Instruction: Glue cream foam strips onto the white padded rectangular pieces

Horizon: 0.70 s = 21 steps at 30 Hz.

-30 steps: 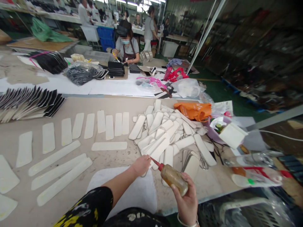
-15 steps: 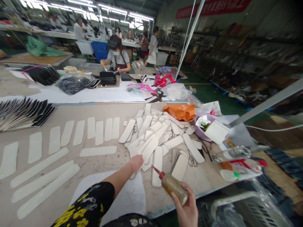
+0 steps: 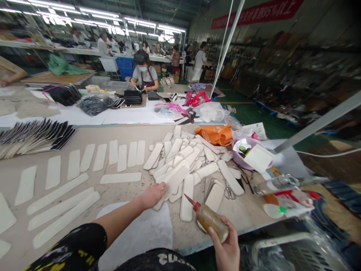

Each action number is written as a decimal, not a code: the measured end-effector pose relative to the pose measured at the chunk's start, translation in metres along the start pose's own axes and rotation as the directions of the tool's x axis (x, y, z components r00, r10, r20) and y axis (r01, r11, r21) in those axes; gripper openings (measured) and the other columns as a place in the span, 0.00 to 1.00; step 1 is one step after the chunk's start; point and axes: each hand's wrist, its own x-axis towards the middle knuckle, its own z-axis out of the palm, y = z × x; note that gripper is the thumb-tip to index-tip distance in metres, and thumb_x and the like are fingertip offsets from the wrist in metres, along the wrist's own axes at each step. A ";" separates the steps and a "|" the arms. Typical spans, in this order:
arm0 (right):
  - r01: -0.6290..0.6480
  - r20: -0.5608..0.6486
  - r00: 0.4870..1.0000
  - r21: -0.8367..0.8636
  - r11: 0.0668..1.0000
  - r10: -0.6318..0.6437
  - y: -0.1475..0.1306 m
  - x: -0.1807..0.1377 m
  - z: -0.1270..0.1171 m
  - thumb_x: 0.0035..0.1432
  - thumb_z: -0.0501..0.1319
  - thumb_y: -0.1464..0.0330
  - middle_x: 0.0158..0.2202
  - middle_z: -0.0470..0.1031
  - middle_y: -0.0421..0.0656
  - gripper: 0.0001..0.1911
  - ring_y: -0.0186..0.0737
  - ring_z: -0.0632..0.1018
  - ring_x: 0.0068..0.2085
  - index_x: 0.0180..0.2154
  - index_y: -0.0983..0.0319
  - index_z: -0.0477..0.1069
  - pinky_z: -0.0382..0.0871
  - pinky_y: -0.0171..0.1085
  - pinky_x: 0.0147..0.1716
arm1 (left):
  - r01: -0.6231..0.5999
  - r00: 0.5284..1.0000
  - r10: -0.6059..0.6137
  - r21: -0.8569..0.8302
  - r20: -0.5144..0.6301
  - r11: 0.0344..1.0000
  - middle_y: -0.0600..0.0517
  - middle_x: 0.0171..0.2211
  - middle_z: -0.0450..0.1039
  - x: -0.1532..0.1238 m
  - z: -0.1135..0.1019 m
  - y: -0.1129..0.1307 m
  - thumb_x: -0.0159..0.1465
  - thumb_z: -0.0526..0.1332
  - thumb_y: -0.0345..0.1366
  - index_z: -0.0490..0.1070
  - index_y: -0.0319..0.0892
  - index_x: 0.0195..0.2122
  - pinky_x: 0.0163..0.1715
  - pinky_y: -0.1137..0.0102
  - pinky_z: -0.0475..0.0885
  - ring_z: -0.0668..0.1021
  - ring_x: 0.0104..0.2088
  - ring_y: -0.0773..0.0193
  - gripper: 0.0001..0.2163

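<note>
My left hand (image 3: pixel 153 195) reaches to the near edge of a heap of cream oblong pieces (image 3: pixel 201 150). Its fingers are closed on the end of one long cream piece (image 3: pixel 178 174) with rounded corners, which lies on top of others. In my right hand (image 3: pixel 228 244) is a squeeze bottle (image 3: pixel 211 220) with a red cap and a pointed red nozzle. The bottle tilts, its nozzle up and to the left, apart from the heap. What looks like yellowish-brown glue coats or fills it. Several flat cream strips (image 3: pixel 121 178) lie spread across the table's left part.
A fanned stack of black-and-cream pieces (image 3: pixel 36 137) is at the far left. An orange bag (image 3: pixel 214 134), a purple basin (image 3: pixel 239 160), scissors (image 3: pixel 229 192) and a clear bottle (image 3: pixel 278 184) are on the right. A co-worker (image 3: pixel 145 73) sits across the table.
My left hand has shifted slightly left and up, gripping the end of the cream piece. The bottle in my right hand has moved slightly right and down. The camera view has turned a little left.
</note>
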 end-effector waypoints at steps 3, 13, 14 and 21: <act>0.017 0.032 0.999 -0.014 1.000 -0.016 -0.011 0.000 0.007 0.43 0.67 0.59 0.49 0.68 0.49 0.28 0.51 0.71 0.49 0.46 0.60 0.64 0.66 0.51 0.50 | 0.009 0.999 -0.011 -0.058 -0.033 0.998 0.45 0.55 0.60 -0.050 0.006 -0.015 0.62 0.49 0.28 0.67 0.40 0.37 0.37 0.68 0.70 0.74 0.37 0.63 0.08; 0.082 0.353 0.933 -0.008 0.997 -0.074 -0.011 -0.014 0.080 0.44 0.66 0.58 0.47 0.68 0.48 0.27 0.50 0.71 0.48 0.46 0.61 0.64 0.66 0.52 0.50 | 0.363 0.932 -0.355 -0.262 0.081 0.894 0.47 0.45 0.70 -0.200 0.071 -0.068 0.62 0.49 0.28 0.69 0.41 0.36 0.44 0.67 0.67 0.72 0.43 0.59 0.09; 0.087 0.404 0.911 -0.002 0.996 -0.079 -0.010 -0.017 0.091 0.45 0.66 0.59 0.47 0.68 0.48 0.27 0.49 0.71 0.48 0.46 0.61 0.64 0.65 0.52 0.50 | 0.394 0.918 -0.388 -0.265 0.076 0.880 0.47 0.45 0.70 -0.208 0.076 -0.071 0.62 0.49 0.28 0.69 0.41 0.36 0.45 0.66 0.67 0.72 0.43 0.59 0.10; 0.283 0.649 0.718 0.056 0.958 -0.250 0.001 -0.045 0.163 0.49 0.65 0.63 0.46 0.68 0.47 0.22 0.48 0.70 0.49 0.46 0.60 0.65 0.65 0.54 0.51 | 0.531 0.800 -0.578 -0.259 -0.161 0.807 0.44 0.46 0.66 -0.257 0.105 -0.063 0.63 0.50 0.28 0.69 0.40 0.41 0.48 0.62 0.67 0.68 0.46 0.57 0.11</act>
